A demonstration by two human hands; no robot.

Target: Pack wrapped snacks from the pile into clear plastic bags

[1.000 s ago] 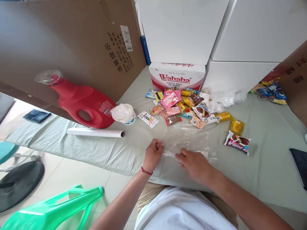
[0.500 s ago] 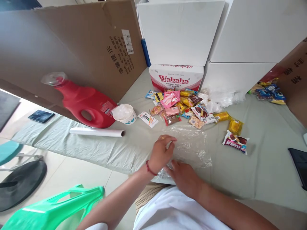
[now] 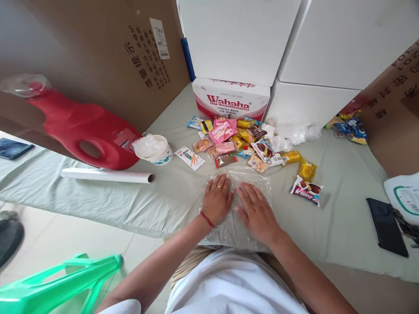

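A clear plastic sheet or bag [image 3: 234, 233] lies flat on the cloth-covered table, close to my body. Both hands rest on it side by side. My left hand [image 3: 218, 198], with a ring and a red string at the wrist, presses the sheet with its fingers stretched forward. My right hand [image 3: 257, 211] lies palm down on the right half, fingers extended and thumb apart. Just beyond the sheet is a pile of wrapped snacks [image 3: 225, 133]. A purple-and-white snack packet [image 3: 307, 191] lies to the right of my right hand.
At left stand a red jug [image 3: 91, 131], a paper cup [image 3: 157, 150] with crumpled plastic, and a white tube [image 3: 108, 175]. A Wahaha box [image 3: 231, 100] is behind the snacks, beside crumpled clear plastic [image 3: 294, 133]. A black phone [image 3: 388, 226] lies at right.
My hands have moved apart and forward, from working at the sheet's near edge to lying flat on it. The sheet is more spread out. The view has shifted slightly right.
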